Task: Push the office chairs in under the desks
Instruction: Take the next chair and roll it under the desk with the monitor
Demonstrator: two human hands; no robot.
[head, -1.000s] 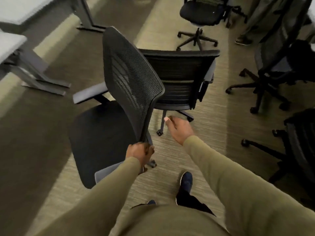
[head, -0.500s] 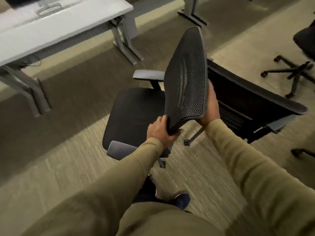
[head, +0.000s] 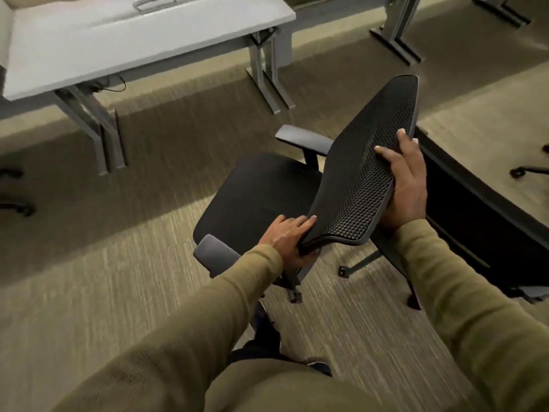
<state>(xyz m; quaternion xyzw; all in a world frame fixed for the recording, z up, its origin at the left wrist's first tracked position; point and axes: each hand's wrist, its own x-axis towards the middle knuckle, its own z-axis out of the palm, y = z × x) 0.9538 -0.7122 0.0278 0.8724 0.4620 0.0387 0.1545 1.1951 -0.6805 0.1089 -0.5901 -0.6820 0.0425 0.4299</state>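
A black office chair (head: 261, 197) with a mesh backrest (head: 365, 179) and grey armrests stands on the carpet in front of me, its seat facing a white desk (head: 142, 40) at the upper left. My left hand (head: 285, 239) grips the backrest's near left edge. My right hand (head: 404, 179) clasps the backrest's right edge, fingers over the mesh. The floor under the desk, between its grey legs, is open.
A second black chair (head: 481, 209) stands close behind the held one on the right, its base partly hidden. More chair casters show at the far right (head: 528, 171) and far left (head: 15, 203). Another desk leg (head: 395, 34) stands at the upper right.
My right hand went from hanging free to gripping the backrest's right edge. The chair has swung round so its seat faces the white desk, and my view has turned left.
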